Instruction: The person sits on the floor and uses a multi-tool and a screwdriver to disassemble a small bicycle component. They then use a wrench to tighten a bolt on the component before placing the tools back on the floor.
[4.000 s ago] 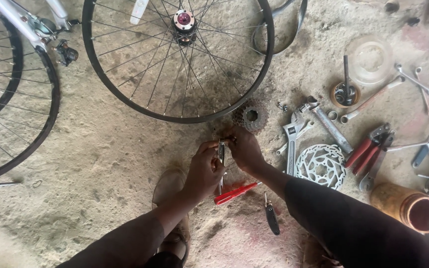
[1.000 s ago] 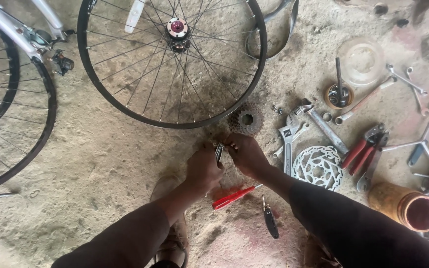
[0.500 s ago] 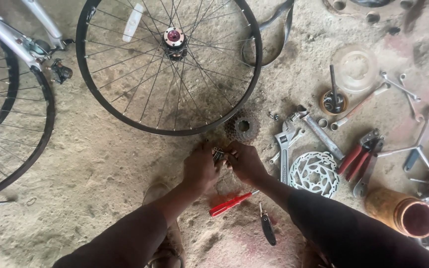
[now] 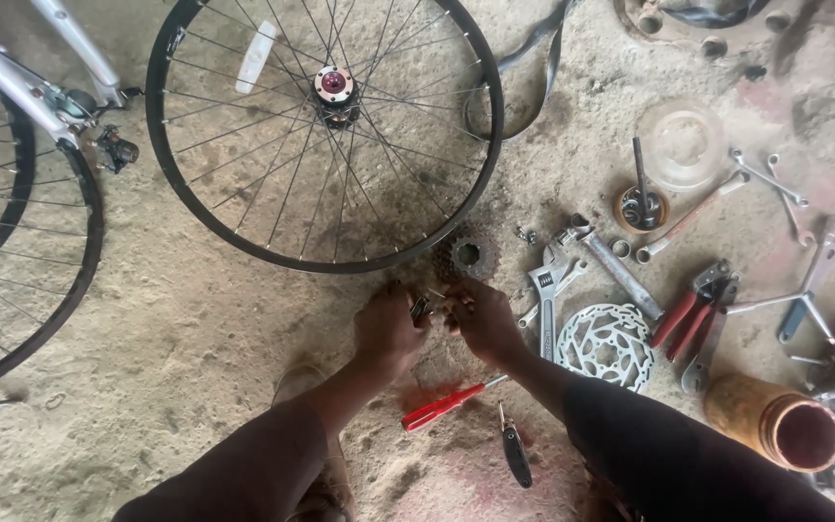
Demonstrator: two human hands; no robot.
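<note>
Metal part (image 4: pixel 424 307), small and hard to make out, sits pinched between the left hand (image 4: pixel 386 333) and right hand (image 4: pixel 483 324), both curled shut on it low over the dirt floor (image 4: pixel 195 329), just below the gear cluster (image 4: pixel 464 255) and bike wheel (image 4: pixel 326 130), with a red screwdriver (image 4: pixel 445 406) lying close for reach.

A spoked bicycle wheel (image 4: pixel 326 130) lies flat on the dusty floor (image 4: pixel 176 329). To its right sit an adjustable wrench (image 4: pixel 544 290), a brake disc (image 4: pixel 609 345) and red-handled pliers (image 4: pixel 685 317) (a red-handled screwdriver (image 4: pixel 448 404) lies nearer the camera), with a brown can (image 4: pixel 775 425) at the far right.
</note>
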